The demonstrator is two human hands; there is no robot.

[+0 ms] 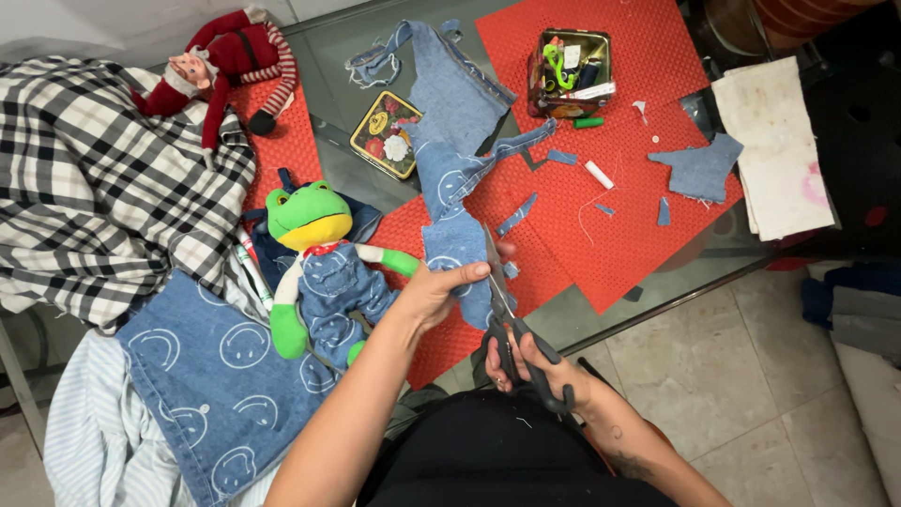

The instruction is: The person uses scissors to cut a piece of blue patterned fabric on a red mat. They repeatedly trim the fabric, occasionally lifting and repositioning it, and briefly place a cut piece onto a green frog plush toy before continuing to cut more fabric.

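My left hand (434, 293) grips the near end of a long strip of blue denim printed with smiley faces (449, 131), which runs away across the glass table. My right hand (530, 368) holds black-handled scissors (502, 314), with the blades open along the strip's right edge close to my left thumb. Small denim offcuts (699, 167) lie on the red woven mats (619, 239) to the right.
A green frog plush in denim overalls (324, 268) lies left of my hands, on more smiley denim (211, 376). A plaid cloth (94, 188), an elf doll (225, 61), a floral tin lid (385, 134), an open sewing tin (570, 73) and folded white cloth (774, 141) surround the work.
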